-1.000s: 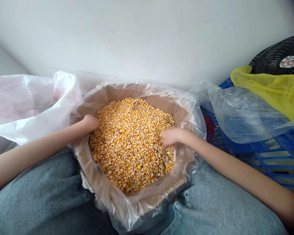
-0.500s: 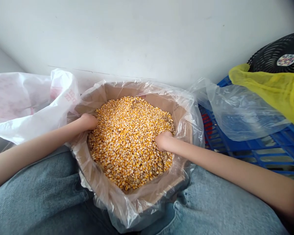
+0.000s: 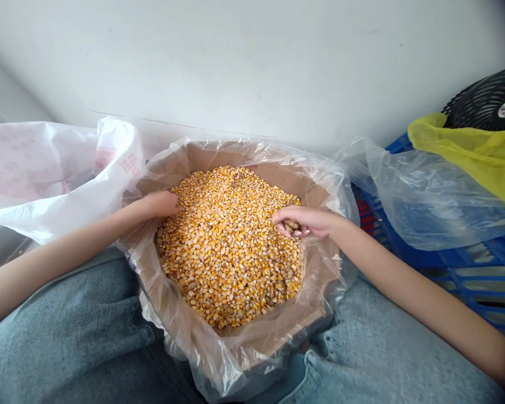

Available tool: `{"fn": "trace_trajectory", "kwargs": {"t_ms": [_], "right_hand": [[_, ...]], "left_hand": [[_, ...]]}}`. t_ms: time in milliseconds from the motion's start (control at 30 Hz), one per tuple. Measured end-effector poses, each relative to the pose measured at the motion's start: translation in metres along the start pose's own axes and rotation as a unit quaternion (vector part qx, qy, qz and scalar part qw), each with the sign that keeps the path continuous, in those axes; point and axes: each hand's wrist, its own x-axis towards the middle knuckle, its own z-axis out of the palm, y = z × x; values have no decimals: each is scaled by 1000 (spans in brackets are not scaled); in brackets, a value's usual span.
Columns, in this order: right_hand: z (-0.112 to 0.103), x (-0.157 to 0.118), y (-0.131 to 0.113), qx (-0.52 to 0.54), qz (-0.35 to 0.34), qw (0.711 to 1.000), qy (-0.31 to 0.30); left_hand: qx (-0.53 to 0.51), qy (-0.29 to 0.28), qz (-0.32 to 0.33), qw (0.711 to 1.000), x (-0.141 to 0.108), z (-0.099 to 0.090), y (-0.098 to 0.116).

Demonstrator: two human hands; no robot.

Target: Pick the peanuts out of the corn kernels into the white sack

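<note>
Cardboard box (image 3: 239, 157) lined with a clear plastic bag (image 3: 328, 191) rests on a denim-covered lap (image 3: 67, 331), seemingly to keep the dried corn kernels (image 3: 227, 264) within both arms' reach. Right hand (image 3: 301, 220) curls closed around brown pieces (image 3: 292, 225) above the corn, near the box's right wall. Left hand (image 3: 160, 204) lies at the pile's left edge, grip open or closed cannot be told; the pile's middle stays unobstructed.

I'm watching through a single camera worn on the person's head, looking forward and down from just above their denim lap (image 3: 67, 336). It sits close: the lined cardboard box (image 3: 320, 196) of corn kernels (image 3: 227, 247) fills the middle of my frame, near enough to pick out single kernels. A white wall (image 3: 252, 62) closes the far side, and a blue plastic crate (image 3: 475, 275) gets cut off at right.
</note>
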Motion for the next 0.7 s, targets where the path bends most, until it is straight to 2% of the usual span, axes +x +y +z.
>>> {"fn": "trace_trajectory", "kwargs": {"t_ms": [100, 167, 200, 267, 333, 433, 500, 600, 700], "right_hand": [[-1, 3, 1, 198, -49, 979, -18], [-1, 5, 1, 270, -74, 960, -20], [-1, 6, 1, 294, -83, 952, -19], [-3, 4, 0, 329, -105, 938, -17], [-5, 1, -1, 350, -128, 928, -13], [-6, -3, -3, 351, -153, 924, 0], [-5, -5, -4, 339, -161, 927, 11], [-4, -7, -5, 317, -165, 934, 18], [-4, -6, -5, 300, -160, 940, -4]], "left_hand": [[-20, -13, 5, 1000, -2, -7, 9], [-127, -13, -3, 992, -5, -11, 13], [-205, -16, -6, 979, -6, -13, 14], [-368, -43, -9, 929, -9, -16, 15], [-504, -97, 0, 858, -11, -19, 14], [-623, -159, 5, 766, -13, -25, 12], [-658, -163, -5, 735, -13, -27, 11], [-682, -152, -20, 715, -13, -27, 11], [-705, -139, -19, 695, -12, -26, 10]]}}
